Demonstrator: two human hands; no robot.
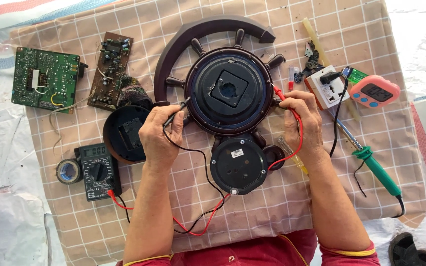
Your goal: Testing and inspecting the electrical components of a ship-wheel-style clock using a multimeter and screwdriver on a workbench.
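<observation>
One head camera looks straight down, close above the checked cloth.

bare forearms, short red sleeves with yellow-edged cuffs, red garment below

Both hands hold probes — black in left hand, red in right hand — at the clock back.

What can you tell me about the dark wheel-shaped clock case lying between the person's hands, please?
The clock case lies back-up on the checked cloth. It looks like dark brown plastic, shaped as a ship's wheel with short spokes and a partial outer arc. Its round black back has a square recess with a hole. A smaller round black housing adjoins it below. The left hand brings a black probe to its left rim; the right hand brings a red probe to its right rim.
</observation>
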